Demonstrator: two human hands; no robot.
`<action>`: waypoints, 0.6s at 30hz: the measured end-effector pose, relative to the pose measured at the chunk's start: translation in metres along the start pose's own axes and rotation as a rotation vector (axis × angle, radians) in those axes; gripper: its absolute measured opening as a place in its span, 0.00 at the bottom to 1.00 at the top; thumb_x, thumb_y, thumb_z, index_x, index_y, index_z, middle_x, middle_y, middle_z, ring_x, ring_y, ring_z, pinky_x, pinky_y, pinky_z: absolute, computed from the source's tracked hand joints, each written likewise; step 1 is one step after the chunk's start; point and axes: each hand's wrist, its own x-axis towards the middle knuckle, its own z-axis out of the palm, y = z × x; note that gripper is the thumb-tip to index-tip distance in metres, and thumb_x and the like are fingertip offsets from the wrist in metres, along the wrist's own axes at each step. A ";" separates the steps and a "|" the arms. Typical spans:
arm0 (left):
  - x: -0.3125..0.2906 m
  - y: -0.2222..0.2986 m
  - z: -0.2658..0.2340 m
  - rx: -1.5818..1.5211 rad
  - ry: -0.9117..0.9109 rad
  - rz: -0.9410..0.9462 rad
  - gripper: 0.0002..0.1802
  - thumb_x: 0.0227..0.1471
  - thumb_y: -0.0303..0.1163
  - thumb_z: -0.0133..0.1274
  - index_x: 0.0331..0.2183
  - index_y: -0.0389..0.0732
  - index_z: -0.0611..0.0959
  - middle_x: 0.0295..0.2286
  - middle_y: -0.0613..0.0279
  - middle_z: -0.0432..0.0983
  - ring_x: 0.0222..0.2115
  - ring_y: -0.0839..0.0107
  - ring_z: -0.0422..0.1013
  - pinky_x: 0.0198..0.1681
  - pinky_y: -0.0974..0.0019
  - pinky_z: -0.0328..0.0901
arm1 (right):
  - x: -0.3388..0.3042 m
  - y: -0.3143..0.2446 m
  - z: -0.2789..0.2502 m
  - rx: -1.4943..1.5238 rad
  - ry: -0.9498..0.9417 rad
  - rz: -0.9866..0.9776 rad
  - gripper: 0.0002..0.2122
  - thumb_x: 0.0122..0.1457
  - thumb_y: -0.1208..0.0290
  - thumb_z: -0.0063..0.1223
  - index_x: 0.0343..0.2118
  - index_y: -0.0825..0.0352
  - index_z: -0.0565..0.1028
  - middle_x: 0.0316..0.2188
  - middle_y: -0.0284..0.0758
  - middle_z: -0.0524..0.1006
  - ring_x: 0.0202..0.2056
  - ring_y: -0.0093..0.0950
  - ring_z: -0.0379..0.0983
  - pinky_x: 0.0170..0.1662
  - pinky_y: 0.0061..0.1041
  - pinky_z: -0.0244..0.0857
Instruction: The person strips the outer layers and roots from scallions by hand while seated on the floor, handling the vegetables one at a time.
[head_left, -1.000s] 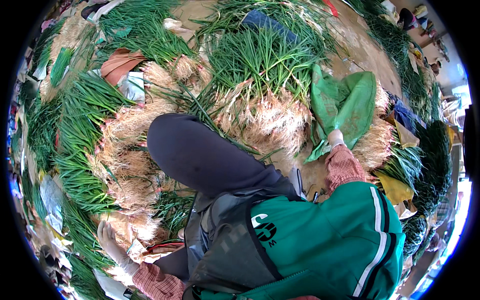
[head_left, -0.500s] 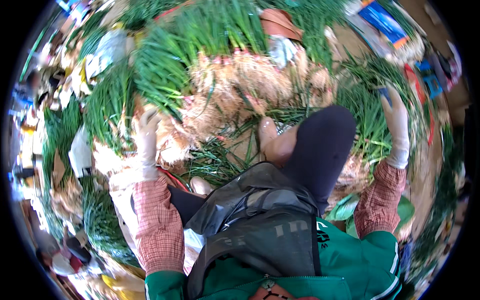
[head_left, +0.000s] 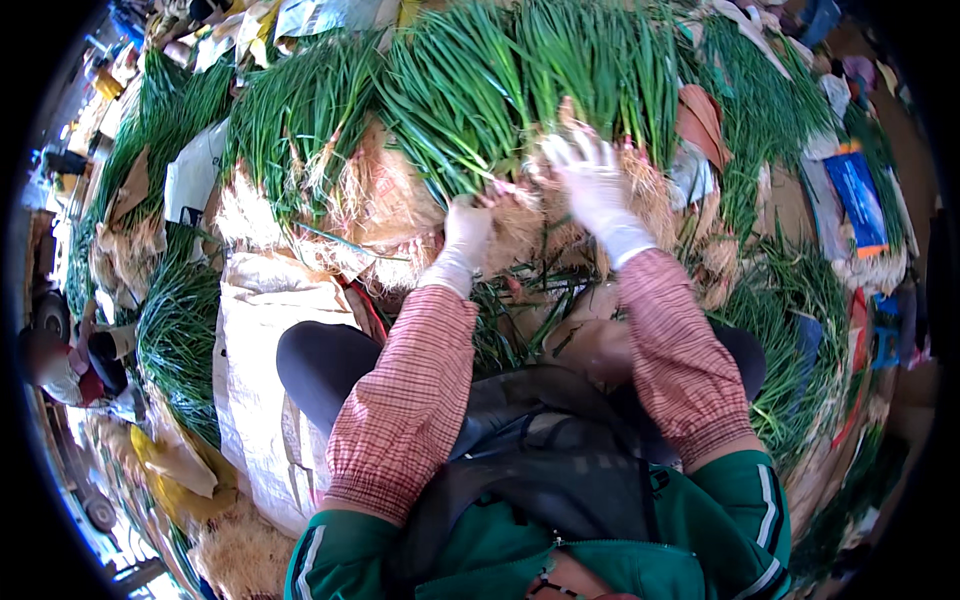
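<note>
Many green onions (head_left: pixel 455 110) are laid in a row straight ahead, leaves (head_left: pixel 600 70) pointing away; at their roots (head_left: pixel 515 235) the right hand (head_left: pixel 590 190) is spread with fingers apart, while the left hand (head_left: pixel 467 233) is curled near it, and whether anything is clamped there cannot be told. Singly they should prove light, their leaves bendy, slick and easily bruised, so a hold is best taken at the firmer stems (head_left: pixel 507 188) just above the roots.

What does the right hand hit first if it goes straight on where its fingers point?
Most likely the green onions just past the fingertips of the right hand; they may already be touching, as depth is hard to judge from this one view.
</note>
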 end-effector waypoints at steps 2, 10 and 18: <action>0.003 -0.012 0.011 -0.011 0.040 0.111 0.15 0.43 0.24 0.57 0.37 0.35 0.74 0.28 0.62 0.73 0.26 0.74 0.69 0.30 0.70 0.67 | -0.006 0.023 0.006 -0.134 -0.067 -0.052 0.36 0.46 0.82 0.48 0.61 0.53 0.53 0.62 0.27 0.53 0.63 0.34 0.45 0.62 0.44 0.43; -0.026 -0.047 -0.021 -0.358 -0.087 0.028 0.26 0.49 0.25 0.48 0.51 0.33 0.67 0.46 0.54 0.69 0.43 0.70 0.67 0.43 0.67 0.65 | -0.020 0.026 -0.055 0.551 -0.058 0.006 0.23 0.52 0.78 0.47 0.53 0.60 0.67 0.53 0.38 0.66 0.56 0.35 0.60 0.60 0.34 0.48; -0.120 -0.035 -0.046 -0.402 -0.248 -0.031 0.18 0.57 0.39 0.45 0.45 0.40 0.75 0.41 0.64 0.74 0.40 0.75 0.70 0.45 0.69 0.63 | -0.020 -0.071 -0.034 0.149 0.143 0.035 0.07 0.53 0.66 0.53 0.32 0.63 0.75 0.29 0.36 0.75 0.34 0.32 0.72 0.39 0.35 0.64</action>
